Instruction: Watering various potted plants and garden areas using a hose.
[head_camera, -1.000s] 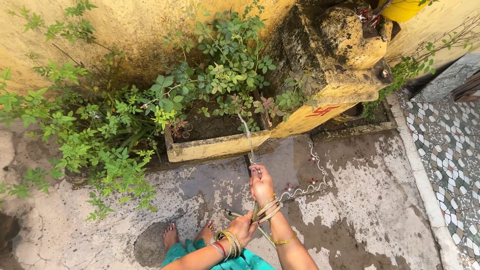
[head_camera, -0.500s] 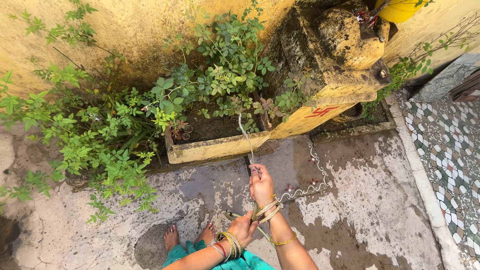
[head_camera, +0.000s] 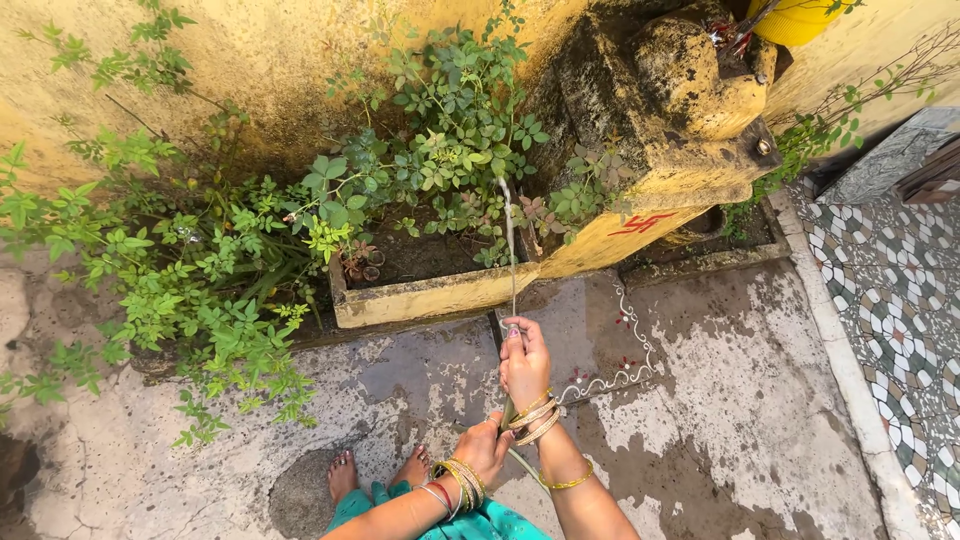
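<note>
The right hand (head_camera: 524, 362) is out in front of the yellow planter box (head_camera: 432, 293), fingers wrapped tight round the tip of a thin green hose (head_camera: 514, 412) — and a thin jet of water (head_camera: 510, 235) arcs away from it, over the box's front rim and into the leafy plants (head_camera: 440, 140) growing inside. The left hand (head_camera: 485, 448) sits further back from the box, near the person's bare feet (head_camera: 385, 468), closed around the hose lower down — bangles crowd both wrists. The wet concrete floor (head_camera: 720, 400) in front of the box is dark with damp patches. Just right of the box stands a weathered yellow stone shrine (head_camera: 680, 100).
</note>
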